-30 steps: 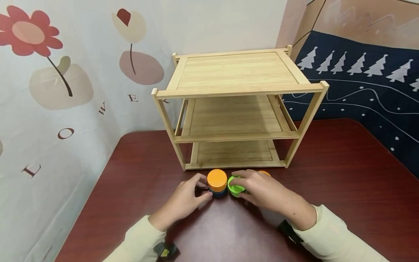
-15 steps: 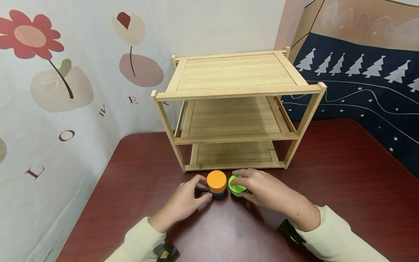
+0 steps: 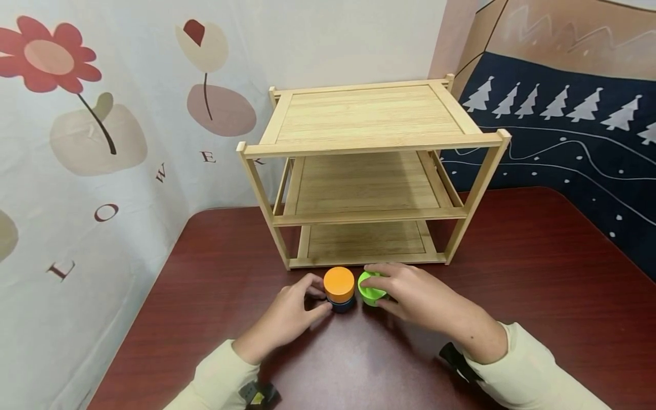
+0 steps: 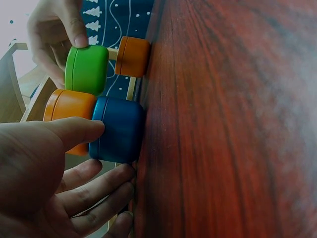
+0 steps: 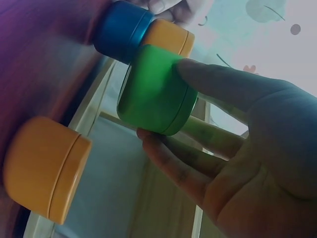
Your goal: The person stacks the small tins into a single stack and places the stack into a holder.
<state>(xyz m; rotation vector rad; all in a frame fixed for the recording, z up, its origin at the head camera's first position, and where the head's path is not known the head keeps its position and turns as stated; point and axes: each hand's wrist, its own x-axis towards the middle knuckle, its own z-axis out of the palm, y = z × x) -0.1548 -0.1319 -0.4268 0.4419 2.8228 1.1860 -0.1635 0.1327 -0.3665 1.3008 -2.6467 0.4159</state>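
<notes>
A small round orange jar [image 3: 339, 283] stands on a dark blue jar [image 3: 341, 306] on the table, in front of the shelf. My left hand [image 3: 293, 312] rests at the left of this stack, its thumb overlapping the blue jar's side and its fingers relaxed near the jar's base. Just right of the stack, my right hand [image 3: 422, 296] pinches a green jar [image 3: 369, 295] between thumb and fingers. In the left wrist view the green jar [image 4: 89, 69] hangs off the table, about level with the upper orange jar. Another orange jar [image 5: 42, 168] stands on the table, hidden in the head view.
A three-tier wooden shelf [image 3: 359, 215] stands right behind the jars. The dark red table [image 3: 215, 250] meets a flower-print cloth [image 3: 128, 239] on the left and a dark blue tree-print cloth [image 3: 558, 148] on the right.
My right hand has shifted slightly right with the green jar, widening the gap to the stack. The second orange jar, partly seen earlier, is now hidden behind that hand. My left hand stays put.
</notes>
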